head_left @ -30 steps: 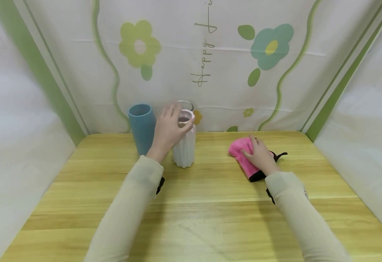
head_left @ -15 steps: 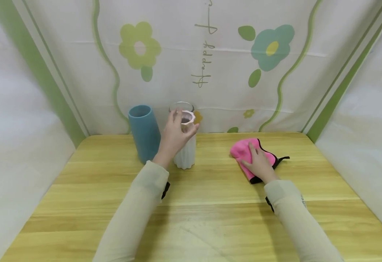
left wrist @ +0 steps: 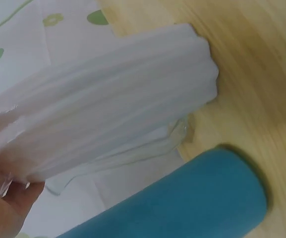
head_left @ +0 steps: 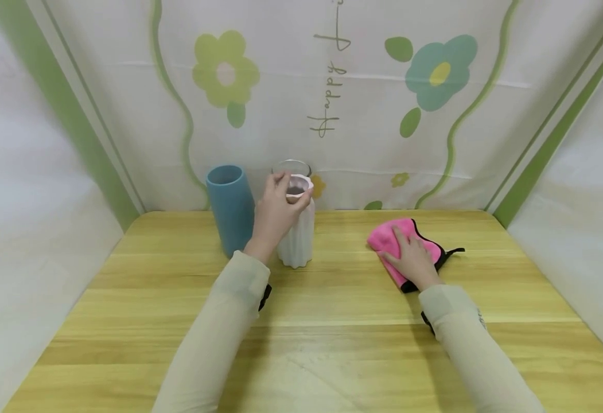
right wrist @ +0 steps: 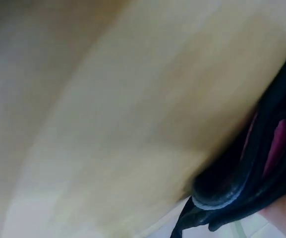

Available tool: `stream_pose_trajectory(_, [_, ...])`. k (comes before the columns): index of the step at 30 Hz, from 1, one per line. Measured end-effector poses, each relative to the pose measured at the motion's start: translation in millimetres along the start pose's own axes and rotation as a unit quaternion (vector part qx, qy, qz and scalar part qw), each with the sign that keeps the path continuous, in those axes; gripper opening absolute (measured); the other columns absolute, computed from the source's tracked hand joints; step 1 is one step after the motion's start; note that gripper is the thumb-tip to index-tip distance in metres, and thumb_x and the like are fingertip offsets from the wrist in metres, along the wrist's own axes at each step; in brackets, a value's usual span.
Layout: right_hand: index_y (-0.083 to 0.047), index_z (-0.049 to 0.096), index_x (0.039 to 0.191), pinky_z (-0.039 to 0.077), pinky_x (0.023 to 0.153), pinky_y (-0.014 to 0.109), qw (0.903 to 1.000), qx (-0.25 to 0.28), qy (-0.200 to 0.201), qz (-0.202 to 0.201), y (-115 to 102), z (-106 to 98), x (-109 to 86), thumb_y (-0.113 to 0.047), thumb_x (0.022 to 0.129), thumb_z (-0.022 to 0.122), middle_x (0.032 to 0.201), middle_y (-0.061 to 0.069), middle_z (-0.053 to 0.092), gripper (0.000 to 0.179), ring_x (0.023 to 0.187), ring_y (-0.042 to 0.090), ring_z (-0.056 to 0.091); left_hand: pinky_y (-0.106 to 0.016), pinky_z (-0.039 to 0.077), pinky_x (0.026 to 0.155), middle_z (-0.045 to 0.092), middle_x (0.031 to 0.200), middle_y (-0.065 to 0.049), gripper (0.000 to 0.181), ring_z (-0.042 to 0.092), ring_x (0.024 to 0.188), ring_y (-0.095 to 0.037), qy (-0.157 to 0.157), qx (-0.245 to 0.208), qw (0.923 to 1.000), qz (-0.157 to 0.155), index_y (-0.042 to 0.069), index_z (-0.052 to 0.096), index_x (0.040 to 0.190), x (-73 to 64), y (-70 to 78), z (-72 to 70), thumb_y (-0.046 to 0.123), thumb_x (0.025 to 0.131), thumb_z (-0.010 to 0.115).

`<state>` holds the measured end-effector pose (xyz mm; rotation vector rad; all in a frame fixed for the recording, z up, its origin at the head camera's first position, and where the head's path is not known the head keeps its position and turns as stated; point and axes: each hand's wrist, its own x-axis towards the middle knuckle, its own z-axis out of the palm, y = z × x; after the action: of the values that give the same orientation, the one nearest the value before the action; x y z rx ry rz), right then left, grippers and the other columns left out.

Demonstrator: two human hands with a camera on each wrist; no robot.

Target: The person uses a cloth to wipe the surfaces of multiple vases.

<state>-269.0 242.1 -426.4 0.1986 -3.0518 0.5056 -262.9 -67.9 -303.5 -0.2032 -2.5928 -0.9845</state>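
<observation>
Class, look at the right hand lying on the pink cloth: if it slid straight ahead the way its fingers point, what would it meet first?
Probably nothing on the table: the right hand points past the pink cloth to the backdrop, though depth is unclear.

Blue cup point(head_left: 230, 207) just left of the white vase point(head_left: 297, 241) and glass point(head_left: 292, 168) behind it crowd that side; table point(head_left: 332, 344) in front lies open.

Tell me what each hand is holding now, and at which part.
The left hand grips the white ribbed vase at its pink-tinted rim. The right hand only rests flat on the pink cloth.
</observation>
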Motion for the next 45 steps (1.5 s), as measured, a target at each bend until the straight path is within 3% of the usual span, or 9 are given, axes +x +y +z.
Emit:
stream_pose_trajectory(5, [-0.011, 0.019, 0.153, 0.035, 0.097, 0.069, 0.9993, -0.030, 0.005, -0.024, 0, 0, 2.3, -0.038, 0.094, 0.056, 0.141, 0.041, 0.027, 0.074, 0.121, 0.060, 0.039, -0.045, 0.052, 0.087, 0.038, 0.143, -0.013, 0.071, 0.066, 0.102, -0.029, -0.024, 0.015, 0.9996, -0.009, 0.011, 0.039, 0.147, 4.6, 1.7, -5.6, 0.050, 0.090, 0.057])
stream_pose_trajectory(11, [-0.012, 0.031, 0.149, 0.040, 0.095, 0.065, 0.9955, -0.053, 0.014, -0.077, -2, 0, 7.0, -0.022, 0.094, 0.059, 0.138, 0.044, 0.033, 0.062, 0.115, 0.059, 0.047, -0.046, 0.050, 0.082, 0.037, 0.145, -0.011, 0.072, 0.067, 0.102, -0.026, -0.023, 0.031, 0.9992, -0.012, 0.015, 0.037, 0.148, 6.0, -0.3, -3.8, 0.054, 0.090, 0.054])
stream_pose_trajectory(19, [-0.012, 0.038, 0.146, 0.050, 0.080, 0.058, 0.9944, -0.050, 0.031, -0.087, -2, 0, 6.6, -0.015, 0.096, 0.055, 0.135, 0.042, 0.039, 0.053, 0.094, 0.052, 0.060, -0.045, 0.049, 0.080, 0.035, 0.148, -0.010, 0.073, 0.067, 0.101, -0.025, -0.035, 0.032, 0.9989, -0.006, 0.015, 0.035, 0.149, 5.8, -4.2, -2.9, 0.055, 0.090, 0.052])
stream_pose_trajectory(25, [-0.014, 0.037, 0.147, 0.050, 0.079, 0.056, 0.9977, -0.006, 0.014, -0.066, -2, -5, 5.4, -0.011, 0.099, 0.047, 0.138, 0.038, 0.038, 0.049, 0.097, 0.048, 0.061, -0.044, 0.050, 0.077, 0.037, 0.147, -0.010, 0.073, 0.065, 0.100, -0.028, -0.027, 0.037, 0.9989, 0.005, 0.014, 0.037, 0.148, 5.7, -5.9, -3.5, 0.054, 0.089, 0.052])
stream_pose_trajectory(29, [-0.012, 0.038, 0.146, 0.050, 0.075, 0.054, 0.9972, 0.014, 0.043, -0.058, 0, -10, 6.9, -0.009, 0.099, 0.045, 0.133, 0.035, 0.044, 0.048, 0.093, 0.046, 0.060, -0.045, 0.051, 0.077, 0.038, 0.147, -0.010, 0.072, 0.065, 0.103, -0.028, -0.026, 0.038, 0.9988, 0.015, 0.013, 0.038, 0.147, 6.3, -7.3, -3.1, 0.053, 0.089, 0.052])
stream_pose_trajectory(34, [-0.009, 0.038, 0.146, 0.048, 0.083, 0.058, 0.9906, 0.042, 0.113, -0.064, 0, -20, 11.7, -0.007, 0.098, 0.047, 0.124, 0.034, 0.050, 0.049, 0.103, 0.049, 0.055, -0.048, 0.051, 0.080, 0.038, 0.148, -0.008, 0.070, 0.061, 0.110, -0.029, -0.031, 0.047, 0.9981, 0.025, 0.014, 0.039, 0.147, 7.3, -8.6, -4.9, 0.053, 0.089, 0.050])
stream_pose_trajectory(39, [-0.012, 0.032, 0.150, 0.038, 0.099, 0.063, 0.9843, 0.109, 0.134, -0.032, -10, -35, 15.9, -0.011, 0.099, 0.046, 0.133, 0.033, 0.046, 0.052, 0.120, 0.050, 0.046, -0.050, 0.051, 0.081, 0.038, 0.148, -0.006, 0.069, 0.062, 0.110, -0.028, -0.042, 0.050, 0.9972, 0.035, 0.013, 0.040, 0.146, 7.7, -8.9, -7.7, 0.051, 0.089, 0.047])
stream_pose_trajectory(45, [-0.013, 0.034, 0.148, 0.037, 0.103, 0.059, 0.9680, 0.177, 0.170, -0.053, -31, -48, 16.9, -0.008, 0.097, 0.050, 0.135, 0.030, 0.049, 0.054, 0.122, 0.046, 0.047, -0.048, 0.051, 0.081, 0.039, 0.148, -0.005, 0.069, 0.064, 0.107, -0.026, -0.049, 0.049, 0.9967, 0.041, 0.012, 0.042, 0.145, 7.0, -8.7, -8.8, 0.051, 0.088, 0.047])
